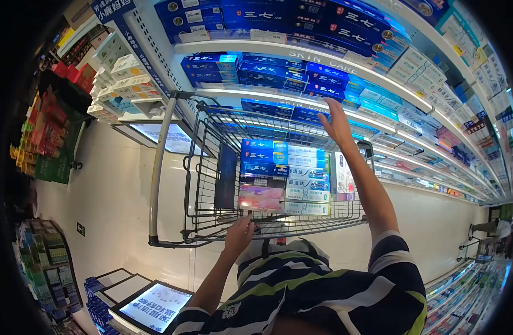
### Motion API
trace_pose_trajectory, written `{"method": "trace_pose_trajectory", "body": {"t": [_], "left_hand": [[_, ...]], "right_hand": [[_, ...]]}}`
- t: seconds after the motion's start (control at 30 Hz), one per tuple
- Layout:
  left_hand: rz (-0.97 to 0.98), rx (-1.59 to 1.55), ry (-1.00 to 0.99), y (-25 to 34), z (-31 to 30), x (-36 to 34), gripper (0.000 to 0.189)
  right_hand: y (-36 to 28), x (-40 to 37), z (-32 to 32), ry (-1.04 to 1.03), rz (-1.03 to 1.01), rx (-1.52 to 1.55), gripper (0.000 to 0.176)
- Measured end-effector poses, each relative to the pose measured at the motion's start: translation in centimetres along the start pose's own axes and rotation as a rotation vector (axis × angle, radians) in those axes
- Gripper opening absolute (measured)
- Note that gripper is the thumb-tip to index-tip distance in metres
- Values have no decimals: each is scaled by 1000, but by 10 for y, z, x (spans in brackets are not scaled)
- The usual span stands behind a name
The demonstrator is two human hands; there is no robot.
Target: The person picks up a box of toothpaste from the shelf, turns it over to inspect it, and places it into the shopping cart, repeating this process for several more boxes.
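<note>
Shopping cart (203, 184) already holds stacked toothpaste boxes (284, 176); left hand (239, 233) on cart's near rim, fingers curled; right hand (335, 120) empty, fingers extended together, at blue boxes (267, 106) on shelf (234, 93) beyond cart.

**Around the aisle: shelves, screens and a distant shopper**

A pale glossy floor (111, 190) fills the left middle of the frame. At the far left stands a display of red and green goods (47, 139), with stacked white boxes (122, 78) on shelving at upper left. Below those boxes lies a lit panel (167, 138). At lower left a bright screen (156, 306) shows blue characters, just beside stacked blue packs (97, 304). White cartons (435, 95) and pink boxes (447, 137) line the shelves at the right. Another person (493, 228) stands at the far right edge.
</note>
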State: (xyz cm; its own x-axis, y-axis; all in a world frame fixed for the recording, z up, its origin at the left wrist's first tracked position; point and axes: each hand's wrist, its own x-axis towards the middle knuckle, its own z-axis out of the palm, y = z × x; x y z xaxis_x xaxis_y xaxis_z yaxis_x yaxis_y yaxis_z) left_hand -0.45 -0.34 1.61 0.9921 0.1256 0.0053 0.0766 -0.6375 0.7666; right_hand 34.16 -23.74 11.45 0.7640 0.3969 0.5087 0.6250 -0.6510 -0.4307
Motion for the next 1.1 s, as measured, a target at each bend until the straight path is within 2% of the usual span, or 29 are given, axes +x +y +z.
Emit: {"method": "trace_pose_trajectory", "body": {"t": [0.07,0.3,0.37,0.7,0.97,1.1], "left_hand": [[-66,24,-102,1,-3,1,25],[-92,-56,-166,1,-9,3,27],[-154,-77,-219,0,-11,4,26],[-75,-109,-218,-8,-7,2,27],[-27,-50,-161,-8,-2,-1,27],[-83,-71,-193,-1,-7,1,28]], "right_hand": [[3,32,18,-13,-27,-42,51],[16,101,61,-51,-58,-230,57],[18,108,66,-68,-51,-246,58],[20,121,74,-191,65,-305,60],[25,136,70,-424,116,-155,52],[16,129,61,-434,190,-123,50]]}}
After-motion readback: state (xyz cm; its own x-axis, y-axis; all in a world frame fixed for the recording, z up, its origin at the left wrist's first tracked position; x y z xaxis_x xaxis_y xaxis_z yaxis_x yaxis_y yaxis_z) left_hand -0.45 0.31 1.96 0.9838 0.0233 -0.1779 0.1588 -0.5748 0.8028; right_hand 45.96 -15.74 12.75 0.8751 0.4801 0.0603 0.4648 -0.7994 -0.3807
